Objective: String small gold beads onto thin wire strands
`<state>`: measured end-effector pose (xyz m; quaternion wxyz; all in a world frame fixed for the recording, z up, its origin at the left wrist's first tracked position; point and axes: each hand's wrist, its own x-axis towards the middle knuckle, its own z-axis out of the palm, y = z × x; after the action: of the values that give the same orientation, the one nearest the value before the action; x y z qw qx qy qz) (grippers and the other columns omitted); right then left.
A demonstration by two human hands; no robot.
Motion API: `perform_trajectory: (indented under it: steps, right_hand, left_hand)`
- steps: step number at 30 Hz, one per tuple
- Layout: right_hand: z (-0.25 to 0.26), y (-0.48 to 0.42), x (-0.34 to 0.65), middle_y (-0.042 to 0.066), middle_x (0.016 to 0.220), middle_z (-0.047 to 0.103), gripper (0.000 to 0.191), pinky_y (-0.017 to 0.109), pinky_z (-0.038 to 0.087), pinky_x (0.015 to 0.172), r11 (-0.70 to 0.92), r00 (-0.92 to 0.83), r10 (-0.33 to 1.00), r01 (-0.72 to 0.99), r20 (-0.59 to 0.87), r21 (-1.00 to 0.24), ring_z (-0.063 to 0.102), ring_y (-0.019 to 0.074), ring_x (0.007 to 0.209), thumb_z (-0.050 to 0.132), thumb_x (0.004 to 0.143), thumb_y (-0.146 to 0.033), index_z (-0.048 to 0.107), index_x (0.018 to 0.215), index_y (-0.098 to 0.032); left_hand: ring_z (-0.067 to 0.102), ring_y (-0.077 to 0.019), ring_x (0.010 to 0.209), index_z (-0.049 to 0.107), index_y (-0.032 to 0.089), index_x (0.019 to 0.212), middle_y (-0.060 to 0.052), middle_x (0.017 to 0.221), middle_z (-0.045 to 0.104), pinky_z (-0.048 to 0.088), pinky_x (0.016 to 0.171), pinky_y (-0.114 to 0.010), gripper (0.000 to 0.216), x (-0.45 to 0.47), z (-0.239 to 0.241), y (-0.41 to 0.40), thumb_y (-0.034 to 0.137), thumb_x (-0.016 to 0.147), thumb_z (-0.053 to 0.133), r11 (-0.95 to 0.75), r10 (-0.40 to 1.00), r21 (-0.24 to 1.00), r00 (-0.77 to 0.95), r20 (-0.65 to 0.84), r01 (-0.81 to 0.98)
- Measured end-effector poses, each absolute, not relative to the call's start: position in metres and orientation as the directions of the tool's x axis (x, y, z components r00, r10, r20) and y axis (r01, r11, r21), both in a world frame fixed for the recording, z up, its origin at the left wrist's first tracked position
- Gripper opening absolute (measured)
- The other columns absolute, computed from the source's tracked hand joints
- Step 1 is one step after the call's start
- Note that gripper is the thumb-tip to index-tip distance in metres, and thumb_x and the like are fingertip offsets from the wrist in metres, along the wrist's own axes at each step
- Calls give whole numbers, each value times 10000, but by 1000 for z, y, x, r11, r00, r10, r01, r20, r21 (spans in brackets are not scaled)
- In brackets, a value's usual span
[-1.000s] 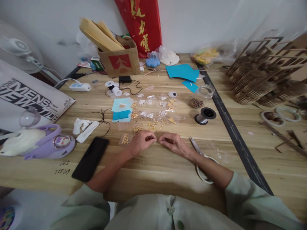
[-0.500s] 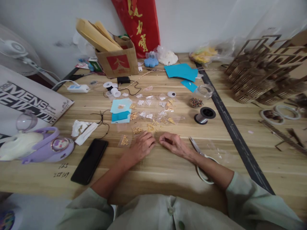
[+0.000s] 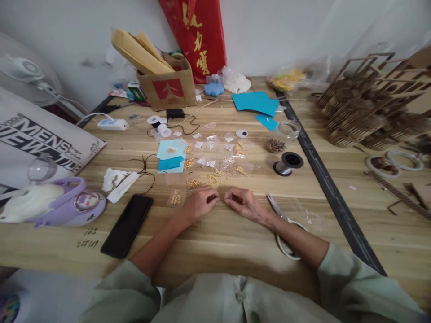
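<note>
My left hand (image 3: 201, 202) rests low over the table with thumb and forefinger pinched together. Facing it, a small gap away, my right hand (image 3: 243, 202) is pinched too. Whatever lies between the fingertips of either hand is too small to make out. A faint thin thread seems to hang below my left hand. Just beyond the hands lie gold beads (image 3: 213, 179) in small heaps. A little bag of gold beads (image 3: 175, 197) sits left of my left hand. Scissors (image 3: 286, 226) with pale handles lie partly under my right forearm.
Small bags of silver pieces (image 3: 210, 144) lie farther back. On the right stand a wire spool (image 3: 288, 163) and a glass jar of dark beads (image 3: 276, 144). To the left are a black phone (image 3: 127, 226) and a purple bottle (image 3: 70, 202). Blue cards (image 3: 257, 103) lie behind.
My left hand has turned slightly, its fingers lifting so that the pinch shows more clearly. My right hand stays almost the same. The whole view has shifted slightly.
</note>
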<state>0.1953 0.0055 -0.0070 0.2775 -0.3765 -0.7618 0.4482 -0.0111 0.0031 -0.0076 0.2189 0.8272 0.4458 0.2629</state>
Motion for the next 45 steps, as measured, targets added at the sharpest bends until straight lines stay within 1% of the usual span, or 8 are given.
perform_trajectory:
  steps: [3, 5, 8, 11, 17, 28, 34, 45]
  right_hand:
    - [-8, 6, 196, -7, 713, 555, 90, 209, 339, 559, 315, -566, 819, 312, 91, -896, 451, 102, 610, 530, 855, -206, 600, 841, -152]
    - [-8, 5, 196, -6, 720, 556, 87, 208, 339, 560, 317, -568, 818, 311, 92, -896, 452, 101, 612, 528, 855, -202, 599, 839, -153]
    - [-8, 5, 195, -8, 717, 551, 86, 208, 334, 554, 311, -567, 819, 312, 87, -898, 447, 99, 608, 530, 854, -207, 595, 840, -153]
    - [-7, 4, 195, -9, 713, 550, 88, 207, 325, 541, 305, -561, 823, 312, 84, -900, 443, 100, 607, 534, 855, -215, 597, 841, -155]
    - [-5, 3, 194, 3, 738, 566, 105, 213, 346, 560, 297, -550, 831, 311, 84, -903, 461, 108, 631, 527, 865, -230, 598, 846, -155]
    - [-4, 3, 195, 22, 766, 586, 151, 220, 384, 577, 264, -532, 844, 297, 70, -918, 496, 126, 669, 534, 872, -292, 596, 852, -155]
    - [-6, 2, 195, 20, 778, 581, 146, 221, 379, 575, 237, -534, 843, 277, 56, -931, 492, 123, 663, 529, 881, -290, 587, 862, -157]
    - [-6, 2, 195, 9, 743, 561, 159, 222, 360, 566, 235, -540, 840, 269, 56, -934, 469, 119, 639, 528, 885, -306, 582, 858, -159]
  left_hand:
    - [608, -133, 666, 670, 135, 760, -41, 734, 687, 471, 637, -238, 74, -12, -10, 7, 191, 778, 624, -266, 940, 843, 318, 120, 467]
    - [622, -128, 646, 670, 127, 758, -40, 724, 699, 476, 611, -221, 113, -12, -9, 9, 239, 751, 651, -108, 964, 943, 265, 21, 316]
    - [636, -130, 641, 667, 124, 736, -41, 709, 711, 484, 606, -216, 172, -13, -7, 11, 287, 696, 700, 57, 967, 990, 240, -87, 131]
    - [630, -124, 611, 657, 121, 710, -41, 687, 712, 495, 609, -223, 203, -13, -6, 11, 301, 658, 736, 150, 962, 988, 228, -152, 27]
    - [626, -115, 609, 668, 122, 735, -32, 691, 716, 499, 632, -229, 202, -13, -7, 11, 275, 643, 764, 190, 954, 981, 243, -175, -38]
    - [654, -136, 673, 720, 122, 784, -47, 745, 736, 519, 690, -258, 215, -12, -4, 10, 257, 628, 782, 237, 932, 971, 292, -217, -33]
    - [643, -119, 624, 726, 126, 773, -32, 689, 722, 520, 662, -238, 205, -12, -5, 10, 254, 625, 787, 233, 923, 972, 323, -209, -36]
    - [656, -126, 629, 725, 126, 780, -33, 683, 724, 518, 639, -226, 213, -11, -6, 9, 262, 629, 787, 212, 918, 977, 343, -199, 0]
